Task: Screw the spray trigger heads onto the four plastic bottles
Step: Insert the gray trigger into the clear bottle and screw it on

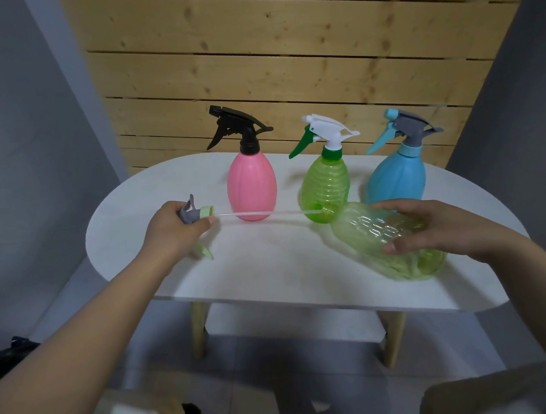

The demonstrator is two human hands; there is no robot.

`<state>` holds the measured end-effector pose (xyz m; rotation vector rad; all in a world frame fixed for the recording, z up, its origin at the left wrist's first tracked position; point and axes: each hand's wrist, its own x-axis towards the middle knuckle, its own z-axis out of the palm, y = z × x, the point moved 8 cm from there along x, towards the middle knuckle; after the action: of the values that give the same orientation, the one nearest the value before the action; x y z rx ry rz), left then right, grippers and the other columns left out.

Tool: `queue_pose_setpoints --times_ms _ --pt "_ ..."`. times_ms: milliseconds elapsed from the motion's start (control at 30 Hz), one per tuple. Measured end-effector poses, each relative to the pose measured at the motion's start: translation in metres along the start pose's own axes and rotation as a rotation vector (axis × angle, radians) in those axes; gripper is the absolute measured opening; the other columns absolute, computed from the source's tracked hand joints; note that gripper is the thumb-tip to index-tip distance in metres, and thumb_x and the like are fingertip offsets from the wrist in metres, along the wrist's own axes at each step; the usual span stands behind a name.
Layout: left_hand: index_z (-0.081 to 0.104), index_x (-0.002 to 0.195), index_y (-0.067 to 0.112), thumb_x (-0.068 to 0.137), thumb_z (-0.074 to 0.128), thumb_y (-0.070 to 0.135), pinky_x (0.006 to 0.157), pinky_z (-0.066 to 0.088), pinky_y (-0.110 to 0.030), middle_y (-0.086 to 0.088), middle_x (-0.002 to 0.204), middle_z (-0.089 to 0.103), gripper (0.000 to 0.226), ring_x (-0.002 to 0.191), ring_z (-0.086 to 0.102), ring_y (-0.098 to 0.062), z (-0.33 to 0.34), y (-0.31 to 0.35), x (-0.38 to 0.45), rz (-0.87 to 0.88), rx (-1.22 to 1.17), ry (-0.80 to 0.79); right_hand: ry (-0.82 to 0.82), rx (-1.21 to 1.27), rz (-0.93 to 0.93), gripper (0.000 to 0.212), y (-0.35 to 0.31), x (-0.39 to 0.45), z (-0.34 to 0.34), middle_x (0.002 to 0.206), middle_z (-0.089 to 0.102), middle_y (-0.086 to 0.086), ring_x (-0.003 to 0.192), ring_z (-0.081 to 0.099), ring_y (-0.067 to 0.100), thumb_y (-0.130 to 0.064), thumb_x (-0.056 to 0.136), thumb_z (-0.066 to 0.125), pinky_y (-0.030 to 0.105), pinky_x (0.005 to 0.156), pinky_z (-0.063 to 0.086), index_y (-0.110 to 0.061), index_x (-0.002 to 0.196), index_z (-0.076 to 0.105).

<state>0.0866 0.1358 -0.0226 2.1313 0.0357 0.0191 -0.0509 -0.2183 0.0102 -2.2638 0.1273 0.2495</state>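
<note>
The left hand [173, 228] grips the trigger head [198, 213]; the right hand [434, 228] holds the bottle [380, 231] near the table's [269, 271] front edge. The tube should be fed straight in before any twisting.

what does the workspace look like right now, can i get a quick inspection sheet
surface: white oval table on wooden legs
job's things: pink bottle, green bottle and blue bottle stand upright with heads on; pale green bottle lies tilted, no head; loose trigger head with its dip tube pointing at that bottle
clutter: nothing seen
grippers: left hand grips the loose trigger head; right hand holds the pale green bottle
cables: nothing seen
surroundings: wooden slat wall, grey walls, tiled floor
</note>
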Motion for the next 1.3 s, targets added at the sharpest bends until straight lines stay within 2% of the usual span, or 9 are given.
queue_pose_setpoints --times_ms 133,300,433,600,733,1033,1133,1233,1300 --pt "0.053 0.103 0.012 0.077 0.072 0.033 0.06 0.036 -0.03 -0.005 0.095 0.056 0.039 0.085 0.052 -0.023 0.002 0.0 0.0 -0.001 -0.001 -0.013 0.01 0.007 0.0 0.055 0.002 0.002 -0.002 0.116 0.06 -0.015 0.104 0.056 0.004 -0.031 0.063 0.083 0.019 0.081 0.043 -0.053 0.107 0.057" --pt "0.055 0.102 0.011 0.076 0.073 0.033 0.061 0.039 -0.031 -0.008 0.099 0.059 0.039 0.086 0.054 -0.024 0.002 0.001 -0.001 0.015 -0.015 -0.015 0.006 -0.032 -0.004 0.059 0.002 0.002 0.001 0.116 0.061 -0.013 0.104 0.057 0.004 -0.032 0.063 0.083 0.021 0.084 0.043 -0.05 0.113 0.056" --pt "0.057 0.106 0.009 0.075 0.074 0.032 0.067 0.042 -0.032 -0.008 0.102 0.061 0.042 0.089 0.057 -0.026 0.006 0.009 -0.005 0.051 -0.031 -0.054 -0.014 -0.023 -0.022 0.054 -0.002 0.003 0.007 0.11 0.062 -0.02 0.096 0.058 -0.005 -0.032 0.063 0.083 0.013 0.076 0.043 -0.055 0.104 0.057" --pt "0.054 0.106 0.018 0.073 0.076 0.032 0.065 0.045 -0.023 0.004 0.097 0.059 0.043 0.085 0.057 -0.013 0.021 0.024 -0.017 0.136 -0.06 -0.139 -0.03 -0.068 -0.044 0.058 -0.008 0.006 0.018 0.111 0.063 -0.018 0.1 0.058 -0.001 -0.032 0.064 0.083 0.015 0.081 0.044 -0.053 0.111 0.056" --pt "0.05 0.106 0.023 0.071 0.077 0.035 0.06 0.041 -0.022 0.013 0.097 0.055 0.045 0.084 0.055 -0.005 0.034 0.034 -0.025 0.184 -0.042 -0.217 -0.038 -0.089 -0.052 0.065 -0.012 0.01 0.024 0.115 0.064 -0.01 0.104 0.058 0.007 -0.033 0.065 0.082 0.025 0.092 0.046 -0.046 0.122 0.054" --pt "0.057 0.107 0.022 0.068 0.079 0.031 0.077 0.052 -0.026 0.003 0.108 0.061 0.046 0.095 0.059 -0.011 0.059 0.057 -0.039 0.276 -0.077 -0.419 -0.056 -0.136 -0.121 0.073 -0.027 0.016 0.04 0.117 0.061 -0.014 0.105 0.053 -0.007 -0.036 0.062 0.083 0.009 0.082 0.039 -0.049 0.126 0.051" --pt "0.061 0.096 0.022 0.068 0.08 0.022 0.071 0.055 -0.024 -0.003 0.099 0.063 0.034 0.081 0.066 -0.015 0.064 0.063 -0.044 0.278 -0.138 -0.484 -0.078 -0.162 -0.155 0.073 -0.032 0.016 0.046 0.119 0.06 -0.016 0.111 0.052 -0.004 -0.038 0.061 0.083 0.007 0.084 0.037 -0.053 0.124 0.048" --pt "0.062 0.091 0.021 0.07 0.078 0.014 0.059 0.053 -0.017 -0.001 0.083 0.065 0.027 0.061 0.066 -0.009 0.067 0.066 -0.047 0.246 -0.189 -0.563 -0.085 -0.156 -0.164 0.074 -0.034 0.017 0.047 0.12 0.059 -0.017 0.11 0.052 -0.005 -0.038 0.061 0.084 0.001 0.082 0.037 -0.055 0.123 0.047" --pt "0.063 0.091 0.022 0.071 0.077 0.011 0.056 0.051 -0.016 -0.001 0.082 0.064 0.026 0.056 0.063 -0.005 0.069 0.066 -0.049 0.225 -0.195 -0.6 -0.091 -0.149 -0.165 0.074 -0.035 0.016 0.048 0.119 0.059 -0.02 0.108 0.052 -0.008 -0.037 0.06 0.084 -0.004 0.078 0.036 -0.057 0.121 0.048"
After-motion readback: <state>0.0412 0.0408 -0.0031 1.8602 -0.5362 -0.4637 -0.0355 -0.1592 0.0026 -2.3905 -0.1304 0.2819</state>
